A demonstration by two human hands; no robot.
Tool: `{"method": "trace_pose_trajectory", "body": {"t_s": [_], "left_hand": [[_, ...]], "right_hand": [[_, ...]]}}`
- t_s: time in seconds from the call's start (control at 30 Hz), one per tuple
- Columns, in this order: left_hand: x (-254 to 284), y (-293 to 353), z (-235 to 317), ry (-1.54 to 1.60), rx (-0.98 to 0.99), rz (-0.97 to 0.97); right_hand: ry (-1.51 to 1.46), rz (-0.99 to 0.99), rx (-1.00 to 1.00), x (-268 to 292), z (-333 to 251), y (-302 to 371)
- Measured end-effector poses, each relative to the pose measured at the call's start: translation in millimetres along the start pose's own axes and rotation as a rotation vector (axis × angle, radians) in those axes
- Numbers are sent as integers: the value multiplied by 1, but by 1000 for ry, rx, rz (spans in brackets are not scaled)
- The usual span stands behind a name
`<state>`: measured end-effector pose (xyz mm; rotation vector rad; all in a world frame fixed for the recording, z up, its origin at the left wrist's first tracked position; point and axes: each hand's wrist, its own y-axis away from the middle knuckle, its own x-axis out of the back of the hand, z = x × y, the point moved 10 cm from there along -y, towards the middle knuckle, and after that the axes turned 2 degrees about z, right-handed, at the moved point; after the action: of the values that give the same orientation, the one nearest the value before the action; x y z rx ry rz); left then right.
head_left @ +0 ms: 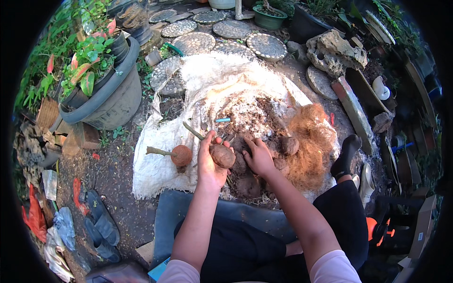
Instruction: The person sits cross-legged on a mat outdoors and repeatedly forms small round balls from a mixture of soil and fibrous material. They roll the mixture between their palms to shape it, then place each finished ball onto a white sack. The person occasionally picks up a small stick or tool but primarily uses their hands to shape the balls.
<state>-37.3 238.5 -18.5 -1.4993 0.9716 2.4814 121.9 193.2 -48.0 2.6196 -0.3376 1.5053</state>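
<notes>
My left hand (206, 165) is closed around a brown ball of packed soil (222, 156). A thin green-brown stick (193, 130) slants up and left from that hand. My right hand (260, 159) reaches down to the dark soil (239, 165) beside it, thumb and fingers apart; its fingertips touch the soil. Left of my hands lies a round reddish-brown ball (181, 155) with a cut branch (159, 151) sticking out of it. Right of my right hand sits another brown soil ball (289, 145), against a heap of orange-brown coconut fibre (309, 141).
A frayed white woven sack (160, 172) lies under the work, with loose crumbly soil and a small teal cylinder (222, 120) on it. A large grey pot (111, 104) with plants stands at left, near dark sandals (103, 221). Round stepping stones (193, 43) lie beyond.
</notes>
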Motion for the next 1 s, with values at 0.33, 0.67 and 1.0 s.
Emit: {"method": "trace_pose_trajectory", "body": {"t_s": [0.33, 0.67, 1.0], "left_hand": [[-3, 3, -4, 10, -3, 10], [-1, -1, -5, 26, -4, -26], [-14, 1, -13, 143, 29, -105]], "right_hand": [[-4, 51, 88, 12, -11, -11], [-31, 79, 39, 18, 7, -4], [-509, 258, -267, 58, 43, 13]]}}
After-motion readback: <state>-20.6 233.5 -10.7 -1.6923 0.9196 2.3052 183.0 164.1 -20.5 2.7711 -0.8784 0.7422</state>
